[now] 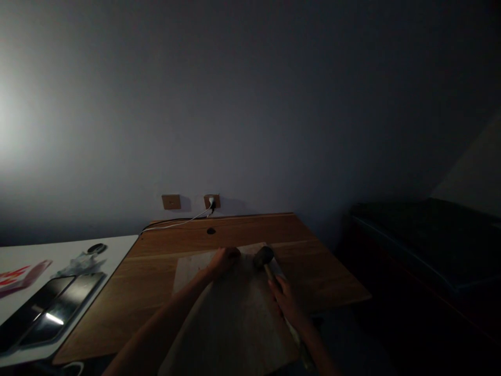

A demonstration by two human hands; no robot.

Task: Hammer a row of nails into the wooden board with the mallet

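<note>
A pale flat board lies on the wooden desk, reaching toward me past the desk's front edge. My left hand rests closed on the board's far part, knuckles up; whatever is under the fingers is hidden. My right hand grips the wooden handle of a dark-headed mallet. The mallet's head sits just above the board's far right corner, a short way right of my left hand.
A white table to the left carries two dark glossy slabs, a red-and-white packet and small clutter. A white cable runs from a wall socket. Dark furniture stands at the right.
</note>
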